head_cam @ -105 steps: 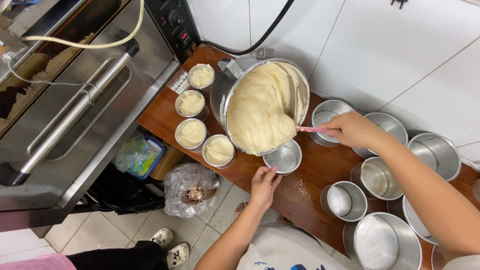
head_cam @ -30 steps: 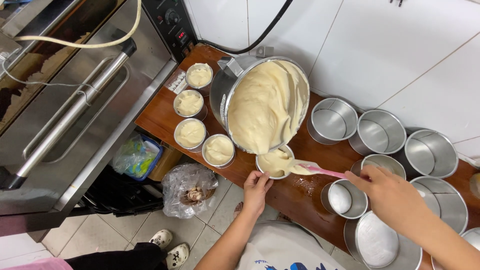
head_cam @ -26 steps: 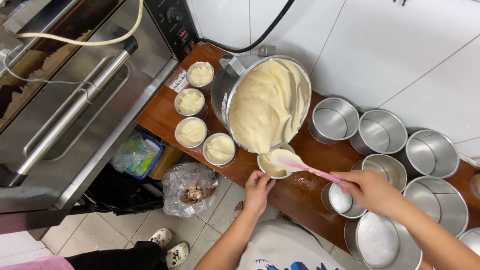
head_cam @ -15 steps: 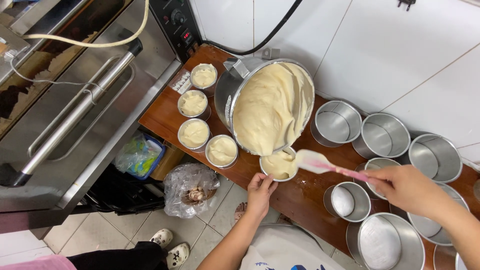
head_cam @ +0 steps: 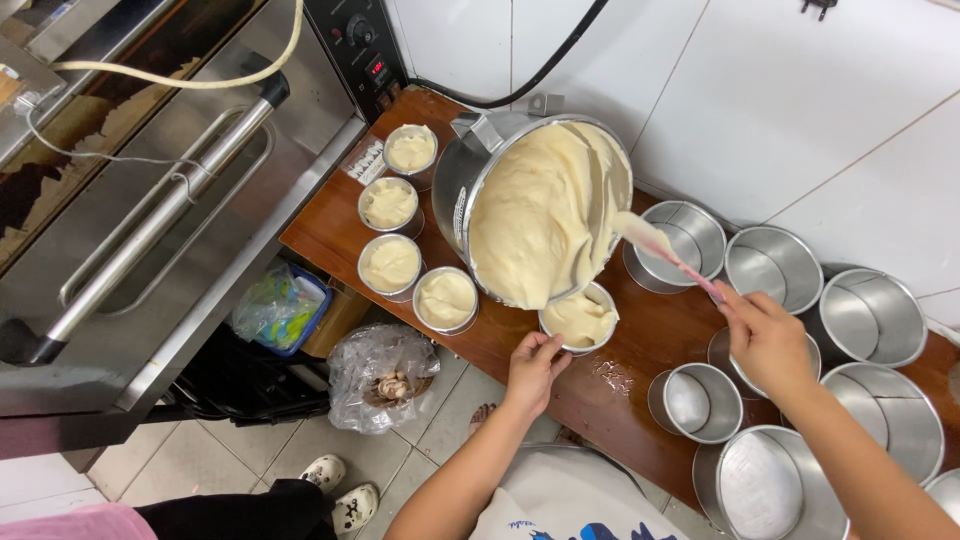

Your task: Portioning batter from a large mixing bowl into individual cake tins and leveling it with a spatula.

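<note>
While left hand steadies tin, spatula in right hand.

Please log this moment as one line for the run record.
left hand: steadies batter-filled tin | right hand: holds pink spatula at tilted mixing bowl

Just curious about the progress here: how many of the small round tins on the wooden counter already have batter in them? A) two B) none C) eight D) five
D: four filled tins sit in a cluster left of the big tilted mixing bowl, and a fifth tin, by the left hand, holds batter below the bowl's lip.
</note>
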